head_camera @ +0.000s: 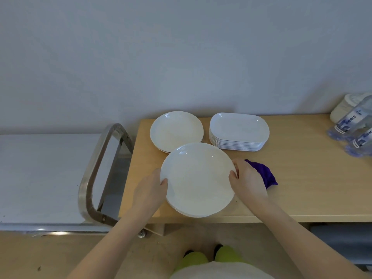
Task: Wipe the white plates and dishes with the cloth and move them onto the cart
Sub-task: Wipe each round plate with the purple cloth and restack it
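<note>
A steel-framed cart with a white top stands against the left edge of the light wooden surface, its curved metal handle nearest that edge. The left hand grips the left rim of a small stack of round white plates near the front edge, fingers curled under and thumb on top. A second stack of round white plates sits by the back edge. The right hand grips the right rim likewise. A stack of white oblong dishes lies further right at the back edge. A crumpled purple cloth lies just beside the right hand. Clear plastic water bottles lie at the far right.
</note>
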Demonstrator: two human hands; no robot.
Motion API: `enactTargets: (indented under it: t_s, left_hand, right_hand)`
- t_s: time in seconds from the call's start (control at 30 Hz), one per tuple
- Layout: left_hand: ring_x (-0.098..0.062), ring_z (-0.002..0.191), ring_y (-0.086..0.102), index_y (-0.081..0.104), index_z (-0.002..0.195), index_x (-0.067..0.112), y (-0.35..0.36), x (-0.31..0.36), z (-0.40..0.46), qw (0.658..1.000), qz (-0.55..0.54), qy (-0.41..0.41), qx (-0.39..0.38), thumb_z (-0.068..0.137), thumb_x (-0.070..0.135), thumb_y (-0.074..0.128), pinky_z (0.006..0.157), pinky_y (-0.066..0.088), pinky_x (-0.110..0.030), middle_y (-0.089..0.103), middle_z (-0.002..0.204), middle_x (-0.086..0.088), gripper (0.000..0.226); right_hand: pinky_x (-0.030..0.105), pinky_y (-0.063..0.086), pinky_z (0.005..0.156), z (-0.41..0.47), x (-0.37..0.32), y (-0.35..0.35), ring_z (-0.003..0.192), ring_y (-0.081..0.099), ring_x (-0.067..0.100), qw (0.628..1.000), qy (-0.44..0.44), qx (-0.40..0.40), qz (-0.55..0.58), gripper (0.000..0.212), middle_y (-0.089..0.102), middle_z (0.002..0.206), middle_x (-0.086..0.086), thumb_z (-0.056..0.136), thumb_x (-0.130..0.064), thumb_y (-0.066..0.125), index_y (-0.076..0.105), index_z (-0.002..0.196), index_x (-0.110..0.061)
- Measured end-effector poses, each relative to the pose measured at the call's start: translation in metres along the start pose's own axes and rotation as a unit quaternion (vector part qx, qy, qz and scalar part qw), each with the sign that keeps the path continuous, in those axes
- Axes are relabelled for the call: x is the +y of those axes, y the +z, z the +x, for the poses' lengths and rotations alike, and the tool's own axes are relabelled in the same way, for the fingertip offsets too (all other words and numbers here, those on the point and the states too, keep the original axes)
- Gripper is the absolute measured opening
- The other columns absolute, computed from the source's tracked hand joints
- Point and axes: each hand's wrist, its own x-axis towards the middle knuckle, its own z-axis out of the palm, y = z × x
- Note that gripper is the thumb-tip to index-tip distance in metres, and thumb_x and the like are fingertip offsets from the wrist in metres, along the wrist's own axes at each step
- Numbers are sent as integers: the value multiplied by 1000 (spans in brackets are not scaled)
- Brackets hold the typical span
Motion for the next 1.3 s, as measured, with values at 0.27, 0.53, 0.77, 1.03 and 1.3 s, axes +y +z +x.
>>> enactTargets:
  t_s: [0.27,0.53,0.77,1.03,1.3]
  left_hand:
    - [-13,79,57,41,137,21,1,0,1,1000,23,-2,-6,100,31,38,59,42,-22,60,98,4,38]
    - [-12,82,58,39,138,22,1,-2,2,1000,23,-12,-3,99,33,41,63,47,-25,60,100,5,41]
    - [-9,70,56,38,138,25,3,0,-2,999,-1,-26,29,97,34,45,56,48,-28,55,79,10,43]
    - [-17,91,56,43,137,23,0,13,-3,992,-49,-49,103,98,31,46,73,49,-33,59,106,1,40]
    - [-20,120,43,43,138,17,11,27,-1,992,-15,5,123,96,14,48,94,44,-33,47,132,-3,42]
  right_hand:
    - [35,54,64,1,1,4,71,58,16,997,-27,-1,-79,15,62,84,-1,93,-17,45,58,101,-15]
    - [32,55,66,1,1,7,75,58,14,996,-25,1,-82,17,62,90,-3,95,-22,44,56,105,-17]
    - [38,50,73,7,18,-3,90,55,22,996,41,68,-44,23,61,100,4,96,-28,47,57,109,-12]
    - [38,41,97,15,66,-12,120,42,29,979,163,-25,-117,54,45,131,13,94,-43,49,38,134,-7]
    - [37,50,72,17,80,-27,88,56,21,990,138,-10,8,22,55,104,4,92,-32,57,55,108,-16]
